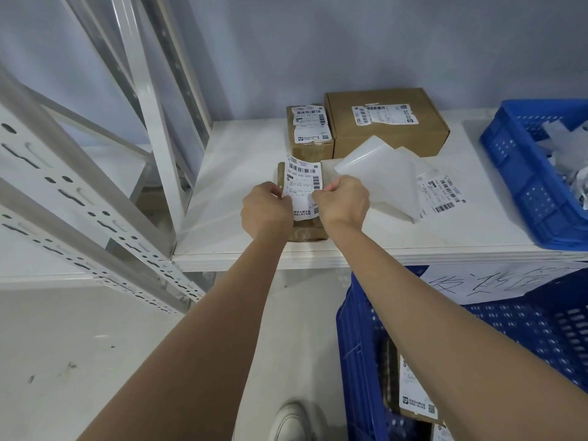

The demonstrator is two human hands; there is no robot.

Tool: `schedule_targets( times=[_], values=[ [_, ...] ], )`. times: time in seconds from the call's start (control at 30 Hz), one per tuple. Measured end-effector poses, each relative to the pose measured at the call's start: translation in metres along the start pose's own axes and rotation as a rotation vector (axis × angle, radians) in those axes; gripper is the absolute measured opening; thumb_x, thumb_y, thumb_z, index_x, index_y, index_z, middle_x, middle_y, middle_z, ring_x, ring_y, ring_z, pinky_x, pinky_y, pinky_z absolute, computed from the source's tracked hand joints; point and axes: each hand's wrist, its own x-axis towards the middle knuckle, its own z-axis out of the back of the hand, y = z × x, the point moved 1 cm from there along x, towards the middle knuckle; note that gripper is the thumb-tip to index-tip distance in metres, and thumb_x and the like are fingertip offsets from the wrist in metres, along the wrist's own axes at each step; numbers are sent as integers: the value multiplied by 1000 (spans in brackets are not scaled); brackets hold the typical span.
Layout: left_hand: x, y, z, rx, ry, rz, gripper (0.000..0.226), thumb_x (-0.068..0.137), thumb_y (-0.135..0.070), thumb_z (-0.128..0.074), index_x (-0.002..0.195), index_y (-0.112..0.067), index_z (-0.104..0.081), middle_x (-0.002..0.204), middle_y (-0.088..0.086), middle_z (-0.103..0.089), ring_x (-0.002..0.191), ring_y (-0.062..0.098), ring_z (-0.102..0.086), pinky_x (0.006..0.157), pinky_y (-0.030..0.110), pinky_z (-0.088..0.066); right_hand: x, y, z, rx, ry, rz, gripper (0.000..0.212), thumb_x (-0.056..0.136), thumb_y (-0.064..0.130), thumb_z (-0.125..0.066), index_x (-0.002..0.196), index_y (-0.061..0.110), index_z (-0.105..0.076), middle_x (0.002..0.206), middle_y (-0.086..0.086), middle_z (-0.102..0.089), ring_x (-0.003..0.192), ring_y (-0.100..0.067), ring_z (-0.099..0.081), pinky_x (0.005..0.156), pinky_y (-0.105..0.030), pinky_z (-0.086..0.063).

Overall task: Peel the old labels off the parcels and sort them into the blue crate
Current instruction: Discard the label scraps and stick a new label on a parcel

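Forearms: two bare arms reach forward from the bottom edge toward the shelf
Left hand: fingers curled, pinching the left edge of the label
Right hand: fingers curled, pinching the right edge of the same label; a translucent white sheet sticks out from behind this hand, whether it is gripped I cannot tell
Label: white, printed with barcodes, its upper part standing up off the parcel, its lower part down against it
Parcel: small brown packet lying flat near the front edge of the shelf, directly under both hands
Shelf: white board, smooth, with a pale rim along the front; white perforated steel uprights and slanted braces stand to the left
Other parcels: a small brown box and a larger brown carton, side by side and touching at the back, both labelled
Loose label: lies flat on the shelf, right of the translucent sheet
Upper blue crate: on the shelf's right end, holding white scraps
Lower blue crate: on the floor under the shelf, with labelled brown parcels inside and a handwritten paper sign on its rim
Room: plain pale grey wall behind, light floor with a few dark marks, a white shoe at the bottom
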Motion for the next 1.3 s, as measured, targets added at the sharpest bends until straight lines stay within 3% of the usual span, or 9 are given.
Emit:
schedule_targets(
  times=[0.23,0.4,0.53,0.73,0.83,0.93,1.1,1.23,1.3],
  values=[
    [-6,-1,0,192,-51,-96,5,90,-20,-61,93,-24,-64,95,2,-71,76,24,-54,65,27,-37,-3,1,0,-124,-12,72,7,83,8,-65,90,9,-65,96,-8,-69,92,-27,-63,65,-27,-41],
    [0,-5,8,288,-62,-28,68,84,-31,-76,133,-13,-33,110,8,-66,99,30,-64,69,34,-37,-3,-7,-1,-132,-107,111,33,77,13,-74,103,9,-53,105,-10,-57,96,-29,-55,77,-39,-48],
    [-4,-3,7,592,-85,-236,61,92,-39,-65,137,-16,-31,111,7,-60,85,26,-58,66,33,-32,-2,-6,4,-284,-66,310,42,79,6,-69,116,19,-54,119,-5,-49,105,-26,-49,85,-38,-46],
    [2,8,-5,756,-7,-448,56,102,-31,-46,152,-39,-21,141,9,-31,122,27,-39,76,35,-37,-10,-8,-10,-602,173,555,66,91,3,-48,150,27,-30,159,8,-22,143,-21,-22,111,-36,-24],
    [3,19,-10,728,87,-398,50,107,-36,-27,154,-42,-15,143,9,-30,124,28,-37,91,38,-38,-9,-18,-12,-585,215,504,65,95,9,-41,152,32,-22,162,12,-11,146,-18,-17,110,-37,-23],
    [4,26,-11,657,127,-343,51,106,-40,-20,155,-43,-7,136,14,-34,119,31,-40,95,41,-37,-7,-20,-14,-537,225,476,64,95,12,-41,152,30,-21,162,13,-7,139,-17,-33,104,-34,-28],
    [0,28,-13,540,188,-271,54,103,-52,-18,153,-47,1,129,15,-44,116,33,-47,93,43,-37,-7,-24,-11,-406,204,442,57,98,15,-36,152,31,-25,159,22,-12,126,-22,-48,105,-36,-33],
    [5,32,-15,475,285,-243,56,101,-57,-18,151,-51,8,130,11,-54,115,32,-54,84,40,-36,-10,-26,-13,-354,230,456,52,102,46,-30,152,34,-23,159,24,-10,130,-19,-44,106,-37,-37],
    [9,31,-14,470,299,-251,58,102,-55,-22,151,-50,10,131,9,-56,115,31,-56,81,37,-34,-7,-25,-16,-356,237,474,53,102,46,-31,151,31,-24,160,21,-11,129,-22,-45,106,-38,-37]
  ],
)
